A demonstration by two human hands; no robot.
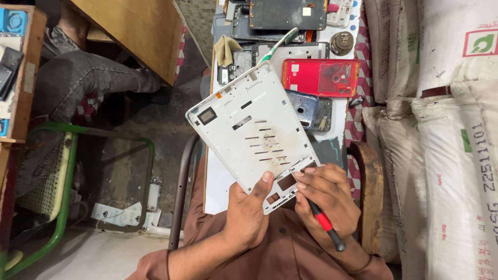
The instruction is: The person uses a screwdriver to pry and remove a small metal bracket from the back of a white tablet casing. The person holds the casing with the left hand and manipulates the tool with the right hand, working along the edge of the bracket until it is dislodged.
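Observation:
My left hand (248,211) grips the near edge of a white tablet frame (249,124), thumb on its inner face, and holds it tilted up over the workbench. The frame's inside shows slots, cut-outs and brown stains. My right hand (327,199) holds a red-and-black screwdriver (327,226) and rests its fingertips at the frame's lower right corner, beside a rectangular opening. The tool's tip is hidden behind my fingers.
The workbench (220,186) carries a red phone back cover (320,77), a blue phone part (302,106), dark phone frames (288,14), a toothbrush (280,42) and a small round brass piece (341,42). White sacks (446,129) stand on the right. Another person's leg (83,83) is at left.

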